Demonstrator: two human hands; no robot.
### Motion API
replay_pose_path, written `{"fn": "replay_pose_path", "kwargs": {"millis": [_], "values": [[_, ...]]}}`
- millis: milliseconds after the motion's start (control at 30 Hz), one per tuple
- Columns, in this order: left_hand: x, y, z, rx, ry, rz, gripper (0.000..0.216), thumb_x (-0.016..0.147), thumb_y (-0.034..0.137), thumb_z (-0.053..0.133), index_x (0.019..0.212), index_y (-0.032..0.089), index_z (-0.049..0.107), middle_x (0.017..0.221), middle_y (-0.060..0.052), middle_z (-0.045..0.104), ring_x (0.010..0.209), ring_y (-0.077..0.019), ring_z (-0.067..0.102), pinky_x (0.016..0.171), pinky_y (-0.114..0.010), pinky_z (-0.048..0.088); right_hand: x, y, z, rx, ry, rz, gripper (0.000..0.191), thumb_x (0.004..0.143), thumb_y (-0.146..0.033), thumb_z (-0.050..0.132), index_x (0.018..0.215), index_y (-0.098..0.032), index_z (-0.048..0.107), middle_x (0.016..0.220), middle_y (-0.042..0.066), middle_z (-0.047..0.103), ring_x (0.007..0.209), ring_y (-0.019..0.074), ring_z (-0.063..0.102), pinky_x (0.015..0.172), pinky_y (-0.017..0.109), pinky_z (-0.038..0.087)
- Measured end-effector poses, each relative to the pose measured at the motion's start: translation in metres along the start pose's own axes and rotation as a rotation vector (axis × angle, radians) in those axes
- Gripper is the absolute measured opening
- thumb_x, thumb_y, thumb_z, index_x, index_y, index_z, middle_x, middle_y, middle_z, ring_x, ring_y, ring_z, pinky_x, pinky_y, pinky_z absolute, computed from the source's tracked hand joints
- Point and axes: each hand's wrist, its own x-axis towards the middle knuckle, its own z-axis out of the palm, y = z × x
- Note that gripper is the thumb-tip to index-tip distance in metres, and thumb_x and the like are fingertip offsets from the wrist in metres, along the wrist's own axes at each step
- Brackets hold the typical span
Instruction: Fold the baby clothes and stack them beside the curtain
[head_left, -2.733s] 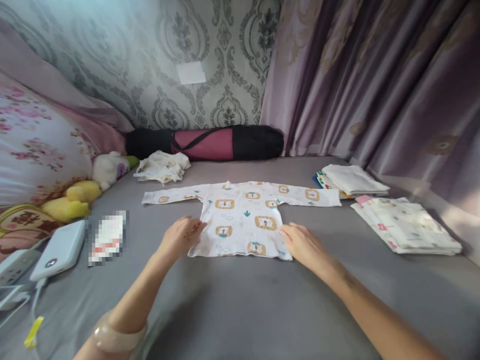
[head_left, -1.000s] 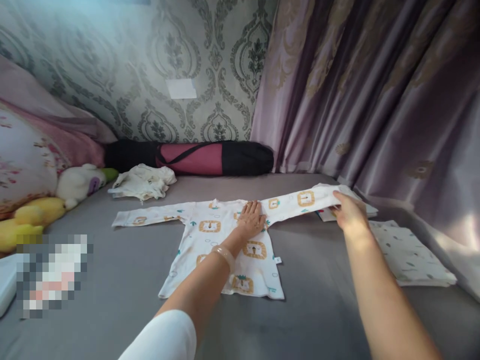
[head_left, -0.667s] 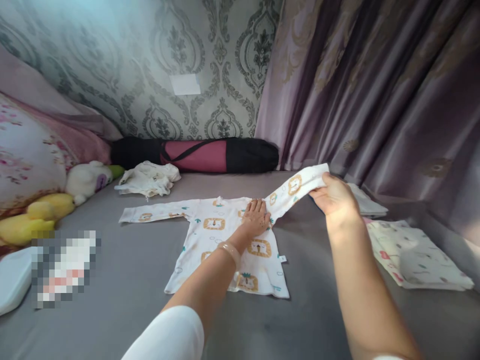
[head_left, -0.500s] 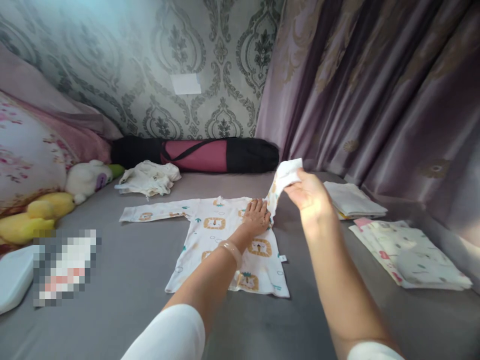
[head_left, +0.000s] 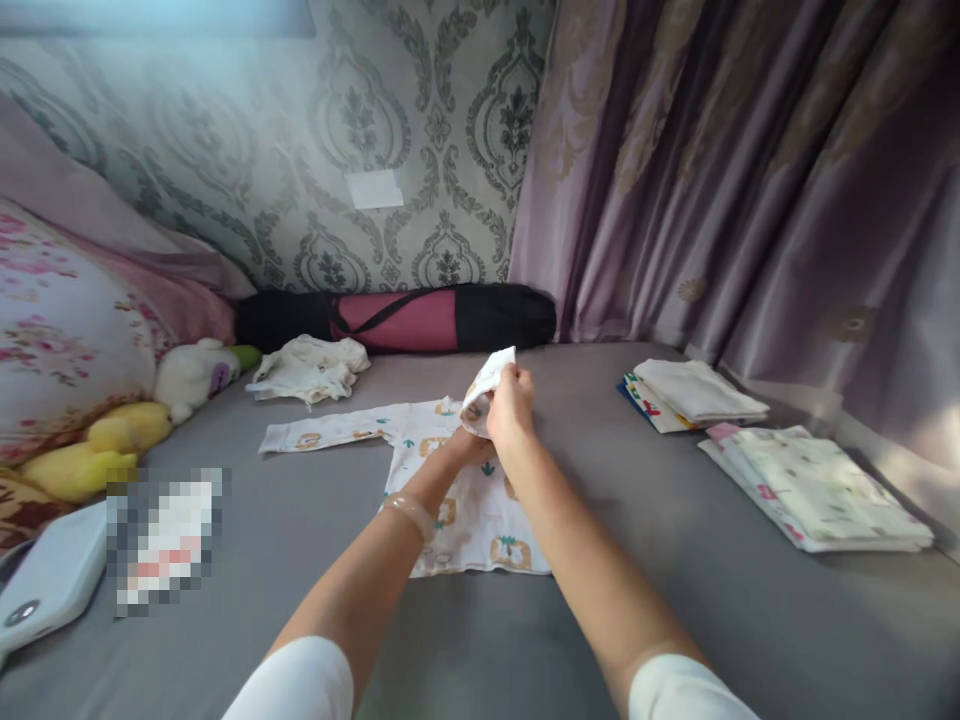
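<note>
A white long-sleeved baby shirt (head_left: 480,525) with a lion print lies flat on the grey sheet in front of me. My right hand (head_left: 513,408) is closed on the cuff end of its right-side sleeve and holds this raised over the upper body of the shirt. My left hand (head_left: 474,446) is low over the shirt's upper part, beneath the raised sleeve. The right hand and the sleeve hide its fingers. On the left, the other sleeve (head_left: 322,430) stretches straight out on the sheet.
Folded cloths (head_left: 832,490) and a smaller folded pile (head_left: 697,390) lie to the right. A crumpled white garment (head_left: 311,368) lies back left, before a black and maroon roll bag (head_left: 397,318). Plush toys (head_left: 131,430) and a white phone (head_left: 56,575) are at left.
My right hand has carried the sleeve from the right side inward and left over the shirt. The right side of the shirt is now folded in. My left hand's fingers are now covered.
</note>
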Motion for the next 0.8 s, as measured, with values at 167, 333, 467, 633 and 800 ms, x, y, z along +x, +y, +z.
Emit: {"fn": "replay_pose_path", "kwargs": {"millis": [167, 333, 467, 633, 800], "values": [[-0.003, -0.005, -0.003, 0.029, -0.055, 0.118, 0.023, 0.078, 0.015, 0.046, 0.086, 0.014, 0.068, 0.106, -0.009, 0.069, 0.108, -0.025, 0.058, 0.099, -0.035, 0.044, 0.002, -0.015, 0.002, 0.069, 0.028, -0.03, 0.018, 0.084, -0.035, 0.039, 0.097, -0.025, 0.047, 0.075, -0.002, 0.058, 0.065, 0.0141, 0.061, 0.058, 0.025, 0.053], [0.028, 0.019, 0.02, 0.037, 0.007, 0.145, 0.039, 0.076, 0.011, 0.051, 0.112, 0.015, 0.064, 0.124, -0.012, 0.063, 0.124, -0.027, 0.05, 0.108, -0.042, 0.039, 0.036, -0.055, -0.03, 0.104, -0.021, -0.15, 0.01, 0.08, -0.03, 0.043, 0.089, -0.026, 0.045, 0.072, -0.005, 0.057, 0.064, 0.013, 0.061, 0.057, 0.025, 0.052], [0.041, 0.04, 0.042, 0.084, 0.059, 0.025, 0.05, 0.081, 0.012, 0.049, 0.131, 0.011, 0.052, 0.138, -0.016, 0.053, 0.131, -0.0281, 0.045, 0.112, -0.044, 0.034, 0.065, -0.09, -0.075, 0.137, -0.003, -0.17, 0.01, 0.075, -0.02, 0.048, 0.084, -0.024, 0.047, 0.072, -0.006, 0.059, 0.067, 0.012, 0.062, 0.061, 0.026, 0.054], [0.041, 0.052, 0.055, 0.139, 0.12, -0.064, 0.044, 0.096, 0.026, 0.033, 0.133, 0.006, 0.048, 0.139, -0.021, 0.051, 0.133, -0.0296, 0.043, 0.112, -0.048, 0.031, 0.088, -0.121, -0.117, 0.174, 0.104, -0.159, 0.011, 0.075, -0.009, 0.051, 0.081, -0.019, 0.052, 0.069, -0.003, 0.062, 0.067, 0.0129, 0.064, 0.064, 0.03, 0.056], [0.036, 0.055, 0.057, 0.207, 0.132, -0.043, 0.049, 0.097, 0.036, 0.033, 0.136, 0.009, 0.045, 0.14, -0.02, 0.049, 0.134, -0.0315, 0.041, 0.111, -0.051, 0.03, 0.106, -0.129, -0.142, 0.148, 0.17, -0.155, 0.014, 0.078, -0.003, 0.05, 0.076, -0.016, 0.053, 0.066, -0.001, 0.063, 0.068, 0.0136, 0.066, 0.063, 0.029, 0.058]]}}
